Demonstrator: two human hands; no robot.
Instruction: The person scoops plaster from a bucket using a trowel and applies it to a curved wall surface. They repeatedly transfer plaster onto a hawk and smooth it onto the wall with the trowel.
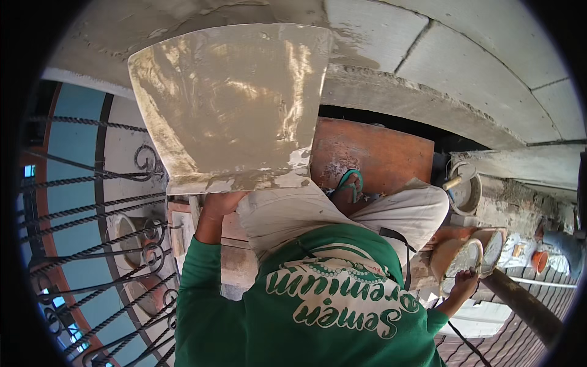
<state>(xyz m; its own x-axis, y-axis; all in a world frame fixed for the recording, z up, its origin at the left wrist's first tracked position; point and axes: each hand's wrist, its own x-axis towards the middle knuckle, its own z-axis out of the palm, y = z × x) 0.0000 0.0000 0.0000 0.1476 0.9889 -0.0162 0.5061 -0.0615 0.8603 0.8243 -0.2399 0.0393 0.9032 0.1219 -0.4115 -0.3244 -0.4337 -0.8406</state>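
My left hand [221, 207] grips a large flat plastering board [232, 116] by its near edge. The fingers are partly hidden beneath it. Wet grey-brown mortar coats the board's face, and its far edge lies against a freshly smeared concrete surface [263, 13]. Off to the right, my right hand [466, 284] is at the rim of a mortar-stained bucket [449, 263]. Its fingers look closed, but whatever is between them is too small to tell. A second bucket [494, 248] stands directly beside that one.
Below me is a reddish-brown board [379, 156] with my sandalled foot [350, 186] on it. Twisted black iron railings [92, 208] run along the left, with buckets [128, 241] behind. Another bucket [466, 194] and a thick dark pole [526, 306] are at right. Grey panels [465, 67] span the top.
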